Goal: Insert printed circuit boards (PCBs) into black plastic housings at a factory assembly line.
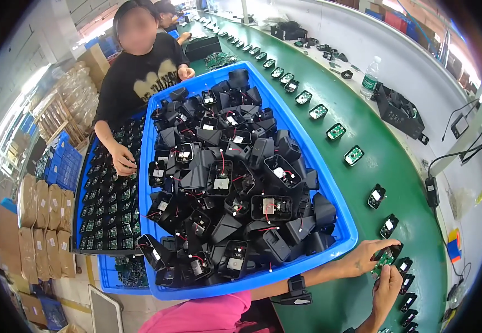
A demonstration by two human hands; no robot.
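Observation:
At the lower right, over the green work surface, my left hand (362, 259) is closed around a small black plastic housing (395, 251). A green circuit board (384, 259) shows at the housing's open side. My right hand (387, 289) pinches at the board's lower edge from the near side. Both hands are on the same piece, and fingers partly cover it; whether the board is fully seated cannot be seen. Close by the hands, several similar black housings (407, 301) stand in a row.
A large blue bin (347, 222) heaped with black housings, wires and connectors stands left of my arms. A line of housings with boards (336, 131) curves along the green surface (307, 150). Across the bin, a co-worker's hand (123, 160) hovers over a filled tray. A bottle (370, 77) stands far right.

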